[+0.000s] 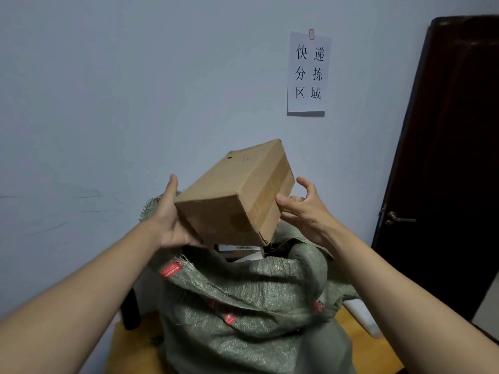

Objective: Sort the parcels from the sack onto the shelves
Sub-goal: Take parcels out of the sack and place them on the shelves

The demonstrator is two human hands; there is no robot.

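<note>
At the left of the frame's centre, the left hand [172,220] cups the lower left end of a brown cardboard box [237,195], palm under it and fingers hidden beneath, so it seems to carry most of the weight. The box sits in the middle of the frame, tilted, raised clear above the open mouth of the green woven sack [243,300]. It looks stiff and square-edged, with a taped seam along its right face and a little wear at one corner; carried largely on one palm, it is probably light, though what it holds cannot be told. Plain card gives fair friction, the tape less, so the best hold is likely two flat palms on opposite faces or one hand under the base. Just right of the box, the right hand [305,209] has its fingers spread and bent, thumb tip at the taped face, not clamped on it. Inside the sack, below the box, more parcels [240,249] show. The sack rests on a wooden tabletop [129,346] at the bottom of the frame. No shelves are in view.
</note>
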